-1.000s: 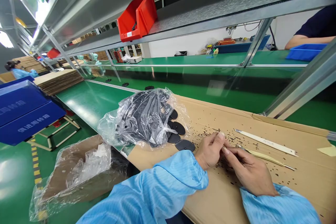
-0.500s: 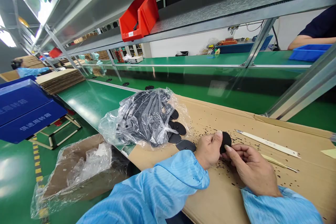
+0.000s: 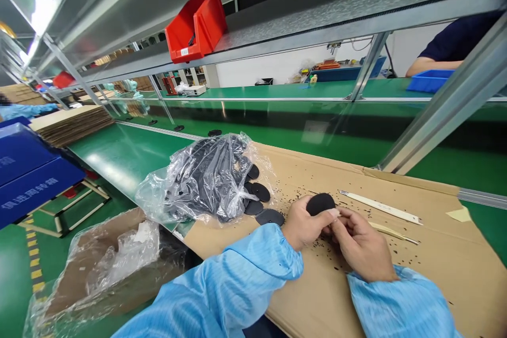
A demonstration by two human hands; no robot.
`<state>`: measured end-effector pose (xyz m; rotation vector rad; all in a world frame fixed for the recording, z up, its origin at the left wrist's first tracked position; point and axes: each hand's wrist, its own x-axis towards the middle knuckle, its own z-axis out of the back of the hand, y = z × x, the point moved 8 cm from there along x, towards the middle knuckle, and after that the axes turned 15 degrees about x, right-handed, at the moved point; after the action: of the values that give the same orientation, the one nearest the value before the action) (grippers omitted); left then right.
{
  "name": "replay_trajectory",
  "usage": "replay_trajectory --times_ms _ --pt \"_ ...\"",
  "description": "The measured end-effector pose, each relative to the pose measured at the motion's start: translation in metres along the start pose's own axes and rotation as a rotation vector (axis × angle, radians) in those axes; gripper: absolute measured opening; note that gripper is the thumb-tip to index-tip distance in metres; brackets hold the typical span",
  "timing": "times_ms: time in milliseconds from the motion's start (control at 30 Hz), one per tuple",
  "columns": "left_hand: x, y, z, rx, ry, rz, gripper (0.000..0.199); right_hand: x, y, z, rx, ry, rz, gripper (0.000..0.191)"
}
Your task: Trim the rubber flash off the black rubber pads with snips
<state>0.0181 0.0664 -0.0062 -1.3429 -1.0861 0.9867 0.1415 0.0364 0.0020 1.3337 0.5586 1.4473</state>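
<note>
The round, matte-black flat disc [image 3: 320, 204] is in hand, apparently mid-work, its visible face plain. The left hand [image 3: 306, 226] pinches it; the right hand's [image 3: 362, 245] fingertips meet there, their grip hidden. Black scraps [image 3: 321, 253] litter the tan cardboard sheet [image 3: 304, 296] below. Whether the loose black discs [image 3: 260, 192] beside the clear plastic bag [image 3: 206, 179] are finished is unclear.

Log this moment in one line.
left hand: holding black disc | right hand: close beside left | nearby: clear plastic bag, black discs
</note>
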Motion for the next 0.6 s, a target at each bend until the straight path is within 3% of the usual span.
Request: replay_trajectory --times_ms 100,600 --pt "0.001 0.005 -0.001 0.000 0.010 -0.003 0.050 -0.001 -0.008 -0.003 0.021 0.079 -0.049 0.038" --pt "-0.003 0.008 -0.001 0.066 0.018 -0.020 0.049 -0.007 0.012 -0.006 0.269 0.026 -0.090 0.022"
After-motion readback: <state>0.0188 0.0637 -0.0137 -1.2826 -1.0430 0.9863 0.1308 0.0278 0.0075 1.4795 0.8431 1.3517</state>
